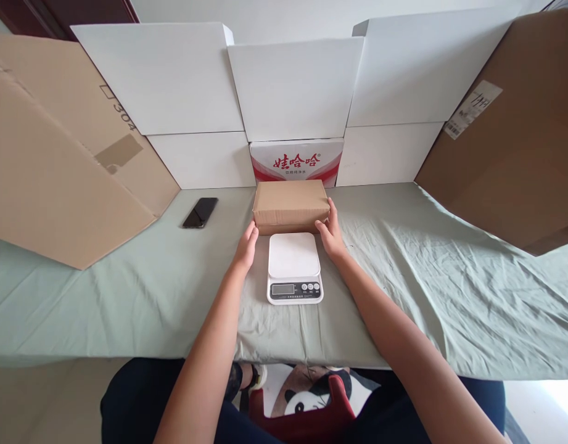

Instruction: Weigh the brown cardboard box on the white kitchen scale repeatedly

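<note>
Materials and finishes. The small brown parcel box point(290, 205) is matt kraft cardboard, its faces smooth with slight creasing at the edges. The white digital kitchen scale point(294, 267) is smooth plastic with a faint sheen; its display panel is darker and glossier. The pale green table cover point(427, 271) is soft woven cloth, matt and wrinkled. The black slab phone point(200, 212) has a glossy glass face. The white upright panels point(172, 80) are smooth matt paperboard; the large brown sheets point(47, 160) are matt corrugated cardboard.
</note>
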Available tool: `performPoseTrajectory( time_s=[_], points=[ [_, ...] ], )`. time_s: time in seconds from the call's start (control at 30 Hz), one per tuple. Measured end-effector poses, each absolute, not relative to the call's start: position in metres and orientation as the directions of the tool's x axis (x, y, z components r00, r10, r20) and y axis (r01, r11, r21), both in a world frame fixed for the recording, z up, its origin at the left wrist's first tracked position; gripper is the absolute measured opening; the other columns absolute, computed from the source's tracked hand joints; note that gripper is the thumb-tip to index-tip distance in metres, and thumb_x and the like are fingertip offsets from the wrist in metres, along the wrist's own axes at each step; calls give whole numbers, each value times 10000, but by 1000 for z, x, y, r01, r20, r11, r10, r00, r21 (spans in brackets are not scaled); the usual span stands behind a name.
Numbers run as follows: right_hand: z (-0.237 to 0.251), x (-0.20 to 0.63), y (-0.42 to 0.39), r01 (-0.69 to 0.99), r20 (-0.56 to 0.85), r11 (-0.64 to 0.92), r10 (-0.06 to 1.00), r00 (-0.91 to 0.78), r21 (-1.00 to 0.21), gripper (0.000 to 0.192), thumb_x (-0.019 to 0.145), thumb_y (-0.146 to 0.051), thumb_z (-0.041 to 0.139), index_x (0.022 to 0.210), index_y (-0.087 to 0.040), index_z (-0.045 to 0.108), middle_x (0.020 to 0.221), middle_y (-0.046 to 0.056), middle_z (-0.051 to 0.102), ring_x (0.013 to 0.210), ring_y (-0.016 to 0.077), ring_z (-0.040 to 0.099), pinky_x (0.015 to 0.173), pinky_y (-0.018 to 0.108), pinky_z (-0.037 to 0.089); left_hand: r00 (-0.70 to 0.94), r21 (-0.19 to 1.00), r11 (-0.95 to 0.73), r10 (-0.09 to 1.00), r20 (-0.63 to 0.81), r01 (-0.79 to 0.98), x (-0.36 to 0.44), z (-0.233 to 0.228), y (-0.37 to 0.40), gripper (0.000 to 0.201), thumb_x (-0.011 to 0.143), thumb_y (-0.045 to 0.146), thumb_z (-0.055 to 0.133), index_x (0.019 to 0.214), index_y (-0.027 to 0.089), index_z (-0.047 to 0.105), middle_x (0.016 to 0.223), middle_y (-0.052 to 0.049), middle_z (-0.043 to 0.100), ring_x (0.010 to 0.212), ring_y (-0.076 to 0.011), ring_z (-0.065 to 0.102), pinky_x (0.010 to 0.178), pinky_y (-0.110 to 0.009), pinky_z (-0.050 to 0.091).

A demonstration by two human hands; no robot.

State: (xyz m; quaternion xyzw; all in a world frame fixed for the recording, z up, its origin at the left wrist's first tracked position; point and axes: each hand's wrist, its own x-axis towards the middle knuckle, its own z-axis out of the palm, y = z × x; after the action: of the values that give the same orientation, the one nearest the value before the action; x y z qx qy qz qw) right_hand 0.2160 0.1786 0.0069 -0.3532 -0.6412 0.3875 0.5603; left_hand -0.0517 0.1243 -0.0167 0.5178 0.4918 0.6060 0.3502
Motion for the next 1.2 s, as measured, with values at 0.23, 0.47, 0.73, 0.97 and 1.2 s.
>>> performPoseTrajectory(
  time_s=[0.23, 0.47, 0.73, 0.97, 1.2],
  points=[
    [25, 221, 157, 140, 620, 626, 779, -87, -767, 890, 954, -618, 522, 1656, -309, 72, 1735, 93, 227, 1571, 284, 351, 1262, 552, 375, -136, 879, -445, 873, 469, 173, -29, 13, 95, 878, 903, 748, 512, 1587, 207, 412, 1660, -149, 421, 1582, -323, 316, 1295, -474, 264],
    [33, 229, 103, 271, 696, 673, 717, -15, -688, 843, 964, -591, 506, 1653, -363, 76, 1721, 76, 234, 1597, 323, 299, 1249, 613, 374, -236, 870, -472, 838, 493, 142, -4, 12, 35, 947, 876, 786, 507, 1598, 185, 396, 1662, -166, 411, 1583, -351, 302, 1298, -473, 260],
    [19, 239, 52, 295, 656, 642, 752, -64, -707, 778, 974, -505, 526, 1647, -343, 171, 1633, 125, 390, 1475, 354, 464, 1163, 619, 461, -371, 921, -386, 849, 375, 48, -12, -15, -4, 896, 891, 834, 374, 1532, 225, 521, 1622, -141, 478, 1554, -345, 358, 1288, -511, 291],
    [28, 241, 46, 220, 548, 543, 835, -46, -810, 723, 973, -507, 526, 1615, -368, 223, 1617, 115, 415, 1457, 350, 492, 1092, 602, 529, -402, 947, -318, 864, 304, 32, -9, -17, -13, 913, 887, 843, 362, 1504, 199, 559, 1571, -160, 531, 1517, -361, 417, 1264, -526, 346],
    [32, 242, 39, 199, 488, 488, 871, -49, -850, 696, 975, -511, 530, 1599, -362, 258, 1611, 115, 429, 1405, 345, 542, 1073, 602, 542, -419, 955, -295, 862, 285, 42, -7, -13, -21, 909, 897, 835, 360, 1524, 198, 530, 1593, -155, 501, 1527, -355, 400, 1269, -518, 335]
  ],
)
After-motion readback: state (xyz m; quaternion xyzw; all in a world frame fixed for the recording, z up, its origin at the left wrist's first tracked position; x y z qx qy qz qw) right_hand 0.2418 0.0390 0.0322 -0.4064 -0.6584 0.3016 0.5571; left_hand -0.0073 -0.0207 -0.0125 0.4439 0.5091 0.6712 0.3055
